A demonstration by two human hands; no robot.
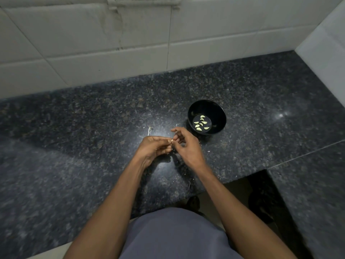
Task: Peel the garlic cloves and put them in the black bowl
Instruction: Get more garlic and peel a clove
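A small black bowl (216, 111) stands on the dark granite counter, right of centre, with several pale peeled garlic cloves (201, 123) on its bottom. My left hand (153, 148) is curled around a garlic clove (172, 140), of which only a pale tip shows between the fingertips. My right hand (186, 144) meets it from the right, thumb and forefinger pinching at that tip, the other fingers spread. Both hands hover just left of and below the bowl.
A garlic stem with bits of skin (149, 129) lies on the granite counter (74, 128) above my left hand; small flakes (208, 151) lie near my right wrist. A white tiled wall (112, 43) backs the counter. The counter edge steps back at the lower right.
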